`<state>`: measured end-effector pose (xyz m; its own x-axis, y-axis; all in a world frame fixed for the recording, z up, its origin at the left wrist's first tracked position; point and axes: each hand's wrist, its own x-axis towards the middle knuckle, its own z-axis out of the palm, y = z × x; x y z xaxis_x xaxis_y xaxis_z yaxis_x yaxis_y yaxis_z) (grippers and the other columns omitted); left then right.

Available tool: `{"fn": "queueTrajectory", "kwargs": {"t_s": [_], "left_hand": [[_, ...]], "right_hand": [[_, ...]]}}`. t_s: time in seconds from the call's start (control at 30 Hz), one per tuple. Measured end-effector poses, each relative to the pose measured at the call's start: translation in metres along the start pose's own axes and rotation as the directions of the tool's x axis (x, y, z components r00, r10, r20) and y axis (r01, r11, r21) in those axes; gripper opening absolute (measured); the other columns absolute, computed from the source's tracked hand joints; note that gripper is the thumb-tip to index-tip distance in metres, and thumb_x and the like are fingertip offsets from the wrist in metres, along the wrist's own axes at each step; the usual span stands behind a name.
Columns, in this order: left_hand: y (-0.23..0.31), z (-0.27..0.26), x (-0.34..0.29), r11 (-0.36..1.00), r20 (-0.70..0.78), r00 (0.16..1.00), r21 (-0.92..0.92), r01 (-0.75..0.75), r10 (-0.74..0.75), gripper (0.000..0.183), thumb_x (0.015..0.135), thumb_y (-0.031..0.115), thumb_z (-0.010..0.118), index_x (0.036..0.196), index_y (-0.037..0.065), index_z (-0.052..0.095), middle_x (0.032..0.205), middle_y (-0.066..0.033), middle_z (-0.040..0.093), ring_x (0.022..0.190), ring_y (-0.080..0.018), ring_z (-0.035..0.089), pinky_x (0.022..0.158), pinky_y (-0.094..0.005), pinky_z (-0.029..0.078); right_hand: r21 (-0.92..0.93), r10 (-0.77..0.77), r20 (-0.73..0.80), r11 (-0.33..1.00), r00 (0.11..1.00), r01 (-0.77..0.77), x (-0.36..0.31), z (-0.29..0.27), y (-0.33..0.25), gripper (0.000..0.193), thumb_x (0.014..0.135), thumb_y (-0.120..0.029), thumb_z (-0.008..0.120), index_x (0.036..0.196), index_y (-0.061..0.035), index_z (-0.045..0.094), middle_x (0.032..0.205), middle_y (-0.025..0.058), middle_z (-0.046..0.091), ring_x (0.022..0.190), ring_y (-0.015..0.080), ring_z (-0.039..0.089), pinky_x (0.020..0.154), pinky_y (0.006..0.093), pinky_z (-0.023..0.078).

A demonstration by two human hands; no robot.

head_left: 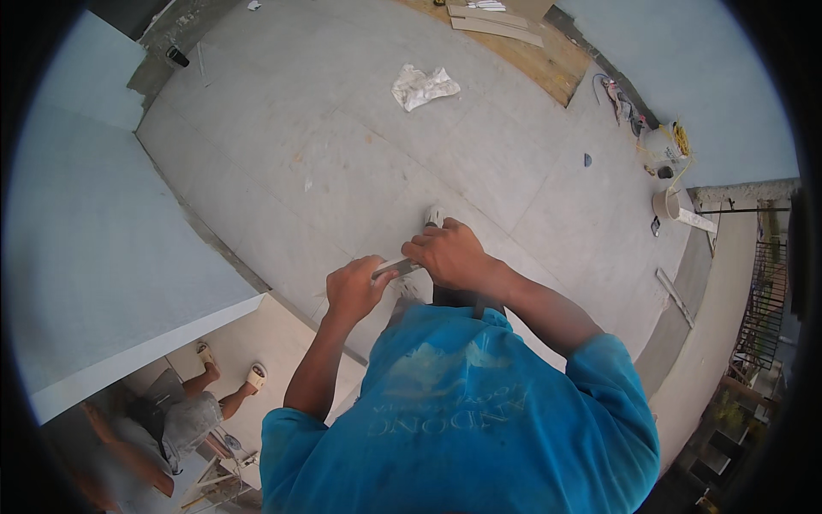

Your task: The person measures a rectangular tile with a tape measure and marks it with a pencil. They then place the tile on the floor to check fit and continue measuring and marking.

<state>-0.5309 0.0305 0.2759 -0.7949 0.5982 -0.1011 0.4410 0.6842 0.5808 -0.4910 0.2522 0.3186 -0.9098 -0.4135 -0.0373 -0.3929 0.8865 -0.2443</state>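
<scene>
Both of my hands are together in front of my blue shirt, over the pale tiled floor. Between them spans a short, narrow strip (396, 270), pale along one edge and grey on its face; its exact kind cannot be made out. My left hand (354, 289) is closed round the strip's left end, thumb along it. On the other end my right hand (455, 256) is closed, back of the hand upward, its fingers partly hidden. A light-coloured shoe (434, 212) shows on the floor just beyond the right hand.
A crumpled white cloth (424, 87) lies ahead. Cardboard strips (497, 30) rest on a wooden sheet (561, 73). At right are a bucket (668, 144), another container (665, 204) and a long bar (675, 297). A wall (111, 231) borders the left; another person (193, 420) is beyond it.
</scene>
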Motion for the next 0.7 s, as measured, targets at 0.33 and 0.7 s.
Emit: {"fn": "queueTrajectory", "kwargs": {"t_s": [0.33,0.7], "left_hand": [[-0.051,-0.063,0.259,0.484,-0.009,0.762,-0.777,0.402,-0.648,0.046,0.090,0.040,0.071,0.107,-0.002,0.066,0.091,-0.0112,0.071,0.077,-0.0161,0.067,0.071,-0.0305,0.053],[-0.124,-0.134,0.490,0.140,-0.017,0.481,-0.965,0.220,-0.877,0.053,0.094,0.042,0.066,0.119,-0.005,0.061,0.104,-0.0131,0.067,0.090,-0.0178,0.066,0.077,-0.0301,0.053]], "right_hand": [[0.643,0.534,-0.368,0.737,0.761,-0.206,0.131,-0.077,0.218,0.023,0.088,-0.016,0.069,0.109,-0.0072,0.067,0.090,0.0091,0.068,0.080,0.0241,0.066,0.066,0.0352,0.052],[0.173,0.237,0.752,0.830,0.616,-0.531,0.288,0.047,0.467,0.050,0.088,-0.051,0.065,0.117,-0.0103,0.065,0.105,0.0097,0.071,0.105,0.0280,0.066,0.087,0.0426,0.053]]}}
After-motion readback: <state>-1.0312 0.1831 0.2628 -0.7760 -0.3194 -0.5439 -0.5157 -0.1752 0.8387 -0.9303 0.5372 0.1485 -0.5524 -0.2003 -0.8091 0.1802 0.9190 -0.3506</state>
